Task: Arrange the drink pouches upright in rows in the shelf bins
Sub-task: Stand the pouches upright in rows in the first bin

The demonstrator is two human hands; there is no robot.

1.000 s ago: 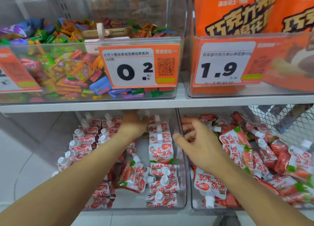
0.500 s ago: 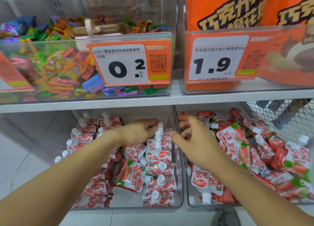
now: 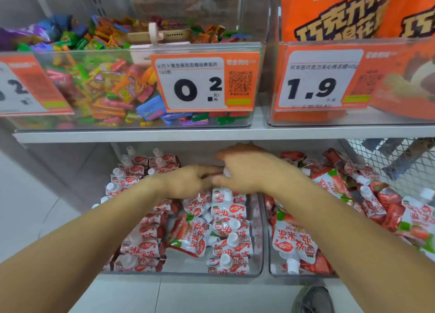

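Both hands meet over clear plastic left bin (image 3: pixel 260 242), 12 o'clock | left hand (image 3: pixel 188 183) and right hand (image 3: pixel 247 171) curled on something, cannot tell what | red-and-white spouted drink pouches (image 3: pixel 229 228) partly rowed | right bin's heap (image 3: pixel 341 190), 3 o'clock, unsorted.

Views: one, head-worn, wide-angle
Position: standing close before a shop shelf (image 3: pixel 141 137), at about the height of the upper tier
Direction: forward and down, into the lower tier's clear bin (image 3: pixel 188 273)
Nearness: within arm's reach; both forearms entering from the bottom corners, left hand (image 3: pixel 188 183) and right hand (image 3: pixel 247 171) meeting near centre
Edges: a shoe (image 3: pixel 313 298) on floor tiles at bottom, price tag (image 3: pixel 202 84) across the upper half
Shared ground: none, single view
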